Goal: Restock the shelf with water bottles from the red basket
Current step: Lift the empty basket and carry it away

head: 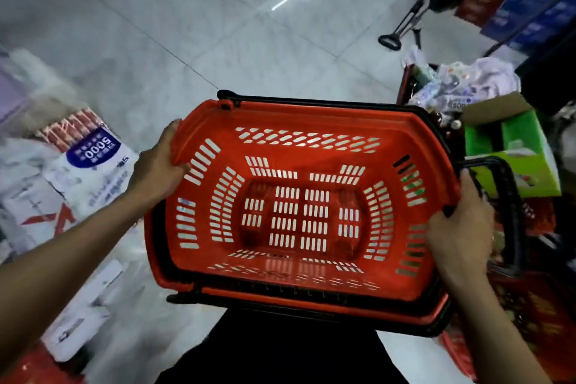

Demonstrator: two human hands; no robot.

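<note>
Red basket (296, 140) is held level over the tiled floor (187, 25), just before the person's body, its slotted bottom in full view from the head camera. The left grip (159, 162) clasps the left short rim, fingers curled over the edge into the basket. The right grip (461, 227) clasps the right short rim, beside the folded-out black handle (511, 206). White printed packs (90, 171) lie on the left; a green carton (523, 159) stands on the right.
</note>
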